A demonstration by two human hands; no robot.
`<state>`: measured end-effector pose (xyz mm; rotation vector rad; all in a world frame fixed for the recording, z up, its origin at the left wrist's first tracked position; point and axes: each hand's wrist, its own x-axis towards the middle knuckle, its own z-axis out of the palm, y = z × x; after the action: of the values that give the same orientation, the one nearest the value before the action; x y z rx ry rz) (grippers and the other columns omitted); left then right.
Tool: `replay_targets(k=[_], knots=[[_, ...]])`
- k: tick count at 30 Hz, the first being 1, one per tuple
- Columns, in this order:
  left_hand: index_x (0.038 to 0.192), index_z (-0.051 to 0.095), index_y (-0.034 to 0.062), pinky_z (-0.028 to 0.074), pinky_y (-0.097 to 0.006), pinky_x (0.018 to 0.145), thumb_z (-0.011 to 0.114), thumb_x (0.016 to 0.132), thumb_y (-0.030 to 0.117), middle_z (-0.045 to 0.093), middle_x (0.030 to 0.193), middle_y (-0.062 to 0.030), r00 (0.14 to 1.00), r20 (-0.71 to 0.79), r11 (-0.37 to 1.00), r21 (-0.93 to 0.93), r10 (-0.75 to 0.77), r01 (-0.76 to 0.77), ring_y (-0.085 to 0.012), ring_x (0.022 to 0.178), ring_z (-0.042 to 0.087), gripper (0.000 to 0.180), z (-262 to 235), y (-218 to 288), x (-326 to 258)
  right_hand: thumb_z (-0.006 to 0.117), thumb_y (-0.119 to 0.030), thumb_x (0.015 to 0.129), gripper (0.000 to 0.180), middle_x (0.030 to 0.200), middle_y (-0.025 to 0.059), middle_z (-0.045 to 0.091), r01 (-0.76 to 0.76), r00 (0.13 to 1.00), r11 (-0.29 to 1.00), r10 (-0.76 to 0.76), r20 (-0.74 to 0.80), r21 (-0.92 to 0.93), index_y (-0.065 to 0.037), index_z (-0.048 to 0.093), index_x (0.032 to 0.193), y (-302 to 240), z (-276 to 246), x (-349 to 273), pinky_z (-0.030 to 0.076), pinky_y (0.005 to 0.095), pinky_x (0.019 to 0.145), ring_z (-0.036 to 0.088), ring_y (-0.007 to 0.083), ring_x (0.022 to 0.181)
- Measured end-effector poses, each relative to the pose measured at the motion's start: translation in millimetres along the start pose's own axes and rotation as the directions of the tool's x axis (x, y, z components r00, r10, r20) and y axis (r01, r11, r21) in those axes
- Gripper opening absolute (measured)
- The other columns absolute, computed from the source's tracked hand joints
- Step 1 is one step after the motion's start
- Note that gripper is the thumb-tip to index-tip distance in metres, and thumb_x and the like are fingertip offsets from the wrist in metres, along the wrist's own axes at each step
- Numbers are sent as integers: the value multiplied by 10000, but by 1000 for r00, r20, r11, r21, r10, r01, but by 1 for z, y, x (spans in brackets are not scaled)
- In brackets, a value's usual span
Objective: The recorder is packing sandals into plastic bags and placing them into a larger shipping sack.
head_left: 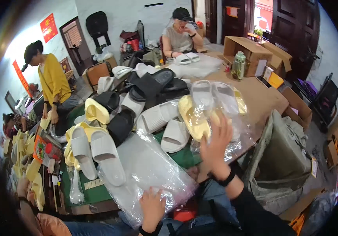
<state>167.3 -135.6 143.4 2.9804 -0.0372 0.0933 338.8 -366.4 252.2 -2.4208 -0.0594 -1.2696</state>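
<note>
My left hand [152, 206] lies on a stack of clear plastic bags [149, 169] at the table's front edge, its fingers spread. To the right, my right hand [217, 143] rests with fingers stretched out against slippers in clear plastic. Pale grey slippers [202, 93] and a yellow slipper [192, 120] show there beyond the fingertips; part of this group is hidden by the hand. A pair of light grey slippers [106, 151] overlaps the left side of the bag stack. Just beyond the bags lies a loose white slipper [175, 135].
A heap of black slippers [153, 82], with white and yellow ones, covers the table's middle. One person [182, 35] sits across; another [51, 78] stands at left. A bottle [238, 65], cardboard box [247, 53] and phone [264, 82] stand or lie far right. A large sack [283, 153] is beside me.
</note>
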Motion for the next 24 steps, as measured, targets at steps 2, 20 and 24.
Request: replay_targets(k=[2,20,24], knots=[[1252,583,160,362,-558,951,638,835,324,491,1335,-205,1000,12,1000,-7,-22,22,-433,1188,457,452,-4,-2,3,616,-128,795,609,1355,199,427,125,959,947,-192,209,295,-55,419,1366,-32,-4,-49,306,535,1017,432,388,1205],[1061,662,57,444,-435,875,667,803,98,644,1116,-133,417,-902,584,-280,112,-762,-310,1008,582,261,-241,46,-29,637,-268,797,312,1052,173,551,226,381,877,-479,790,423,-25,590,987,-100,23,-164,465,470,788,530,345,982],[977,688,83,449,-382,813,681,808,143,661,1065,-97,302,-953,651,-207,36,-731,-277,959,589,180,-272,63,-46,628,-272,802,301,1048,170,565,261,330,886,-456,827,384,-8,606,944,-111,21,-163,501,463,738,547,335,956]])
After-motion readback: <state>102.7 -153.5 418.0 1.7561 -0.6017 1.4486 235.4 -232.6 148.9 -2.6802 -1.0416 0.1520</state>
